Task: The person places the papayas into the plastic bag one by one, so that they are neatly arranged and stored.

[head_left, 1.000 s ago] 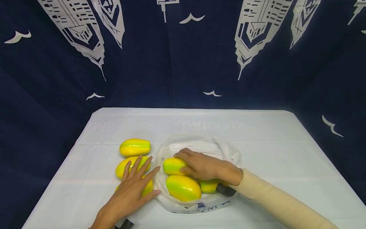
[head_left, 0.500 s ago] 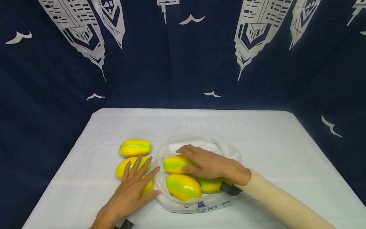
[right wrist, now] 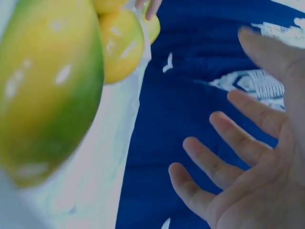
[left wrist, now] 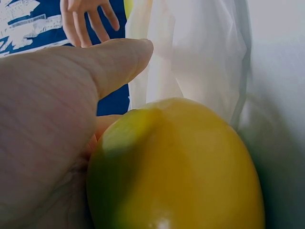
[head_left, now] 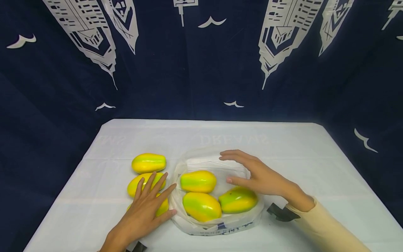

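Observation:
Three yellow-green papayas lie in a white plastic bag (head_left: 201, 231) whose mouth is spread wide: a back one (head_left: 198, 181), a front one (head_left: 202, 207) and a right one (head_left: 238, 200). My right hand (head_left: 264, 176) hovers over the bag's right side, fingers spread and holding nothing. Left of the bag stand three more in a column: a far papaya (head_left: 148, 163), a middle papaya (head_left: 134, 186) and a near papaya (left wrist: 176, 167). My left hand (head_left: 141, 214) lies with spread fingers over the middle and near ones, its thumb by the bag's edge.
A white cloth covers the table (head_left: 308, 150). Behind it hangs a dark blue curtain (head_left: 189, 70) with white building and bird prints. A black strap piece (head_left: 283, 212) sits at the right wrist.
My right hand has let go of the back papaya in the bag and drawn away to the right, uncovering the right papaya. The left hand has stayed in place.

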Tool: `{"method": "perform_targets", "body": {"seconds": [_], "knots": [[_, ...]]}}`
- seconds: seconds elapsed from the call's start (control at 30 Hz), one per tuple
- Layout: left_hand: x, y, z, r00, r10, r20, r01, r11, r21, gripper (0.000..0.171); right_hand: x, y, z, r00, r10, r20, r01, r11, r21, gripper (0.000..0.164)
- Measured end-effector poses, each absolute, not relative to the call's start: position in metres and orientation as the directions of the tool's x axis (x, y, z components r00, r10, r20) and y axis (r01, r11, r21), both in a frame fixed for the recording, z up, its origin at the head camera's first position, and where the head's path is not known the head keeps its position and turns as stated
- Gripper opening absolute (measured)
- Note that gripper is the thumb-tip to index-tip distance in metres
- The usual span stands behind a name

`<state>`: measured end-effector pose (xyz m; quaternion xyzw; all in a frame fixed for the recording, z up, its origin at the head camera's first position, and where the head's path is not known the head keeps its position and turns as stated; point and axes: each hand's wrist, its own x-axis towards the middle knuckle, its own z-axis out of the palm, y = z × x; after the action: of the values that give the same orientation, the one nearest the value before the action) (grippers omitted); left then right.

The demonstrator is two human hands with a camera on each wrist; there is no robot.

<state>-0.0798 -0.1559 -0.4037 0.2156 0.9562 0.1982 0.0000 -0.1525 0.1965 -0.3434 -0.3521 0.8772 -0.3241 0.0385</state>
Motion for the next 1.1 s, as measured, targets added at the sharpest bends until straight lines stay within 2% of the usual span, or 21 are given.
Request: {"method": "perform_targets", "body": {"seconds": [0.3, 0.63, 0.87, 1.1], "knots": [[-0.08, -0.155, -0.405, -0.905, 0.414, 0.102, 0.42, 0.829, 0.368, 0.068, -0.14, 0.237, -0.35, -0.807, -0.574, 0.14, -0.516, 0.569, -0.64, 0.073], [-0.08, -0.156, -0.404, -0.907, 0.41, 0.099, 0.416, 0.831, 0.37, 0.069, -0.13, 0.274, -0.371, -0.816, -0.543, 0.201, -0.462, 0.402, -0.79, 0.088], [-0.08, -0.155, -0.404, -0.91, 0.403, 0.097, 0.409, 0.834, 0.37, 0.069, -0.128, 0.29, -0.389, -0.827, -0.504, 0.25, -0.431, 0.282, -0.857, 0.089], [-0.081, -0.154, -0.404, -0.912, 0.4, 0.091, 0.403, 0.837, 0.371, 0.069, -0.126, 0.297, -0.407, -0.873, -0.453, 0.181, -0.35, 0.323, -0.879, 0.092]]}}
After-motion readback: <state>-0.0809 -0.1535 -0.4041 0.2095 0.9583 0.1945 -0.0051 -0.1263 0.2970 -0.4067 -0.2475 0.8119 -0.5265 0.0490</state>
